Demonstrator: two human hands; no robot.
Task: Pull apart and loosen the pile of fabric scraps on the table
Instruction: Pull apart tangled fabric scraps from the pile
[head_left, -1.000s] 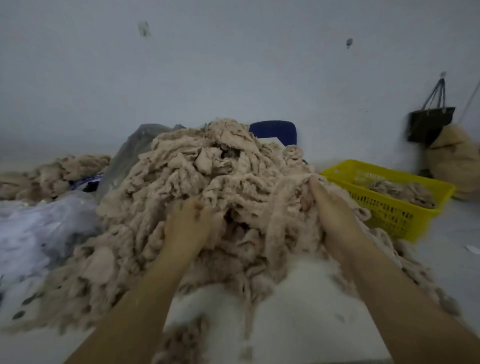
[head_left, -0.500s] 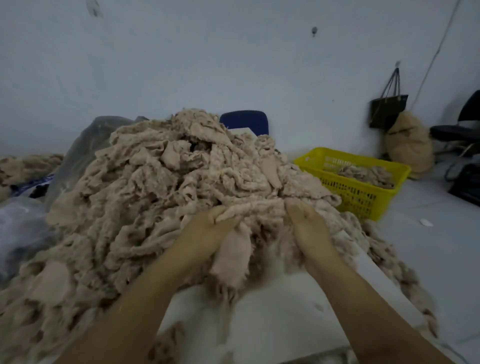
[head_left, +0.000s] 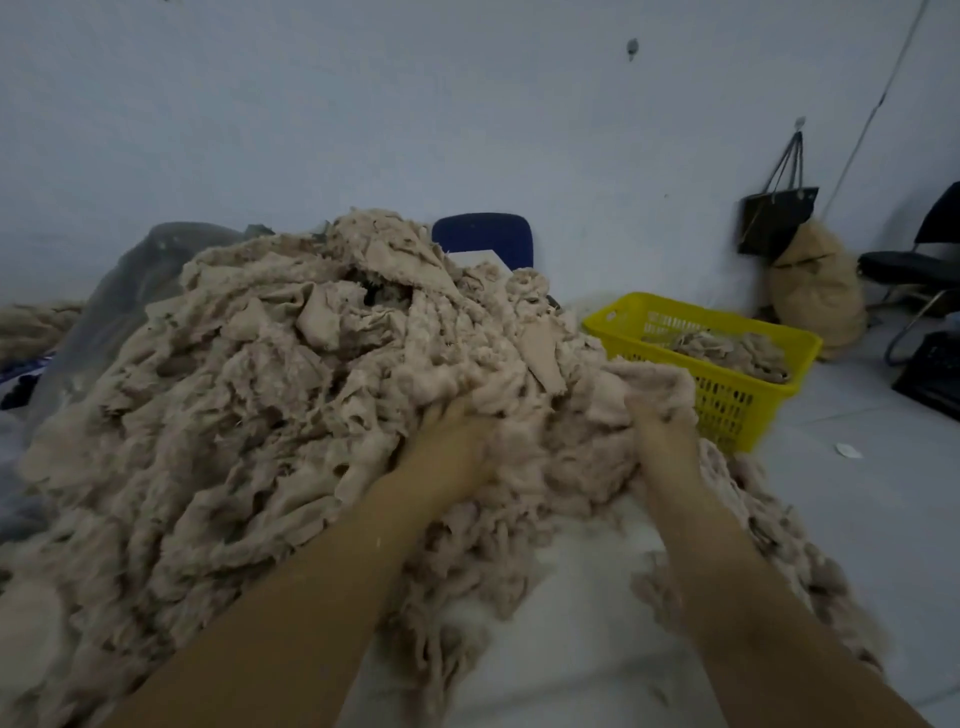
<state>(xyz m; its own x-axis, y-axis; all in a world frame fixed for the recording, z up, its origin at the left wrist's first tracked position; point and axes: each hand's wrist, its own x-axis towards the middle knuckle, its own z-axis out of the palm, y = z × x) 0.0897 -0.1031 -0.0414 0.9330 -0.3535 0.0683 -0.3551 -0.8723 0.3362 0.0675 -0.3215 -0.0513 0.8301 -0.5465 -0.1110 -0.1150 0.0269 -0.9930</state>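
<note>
First-person view looking down over two bare forearms that reached into a large pile of fabric scraps (head_left: 260, 405), beige, frayed and tangled, which was heaped on a white table (head_left: 571, 649) and covered most of its left and middle, with loose strands trailing along the right edge. The left hand (head_left: 452, 447) was at the near middle of the pile, its fingers bent and sunk into the scraps, gripping a clump. The right hand (head_left: 660, 421) was just to its right, at the pile's right slope; a soft clump lay over its fingers and hid them, so it could not be told how far they were closed. Right of the pile, close behind the right hand, stood a yellow plastic basket (head_left: 727, 400) with latticed walls; it held a low layer of the same beige scraps (head_left: 737, 351), well below the rim. Farther right, against the pale wall, a black bag (head_left: 776, 221) hung by its handles from a hook, and a bulging tan sack (head_left: 815, 296) sat directly beneath it, touching it. A black chair (head_left: 914, 260) showed at the far right edge. Behind the pile rose a blue chair back (head_left: 485, 239). On the left, a grey translucent plastic bag (head_left: 130, 280) leaned against the pile, its contents unclear, and another beige heap (head_left: 31, 325) lay at the far left.
</note>
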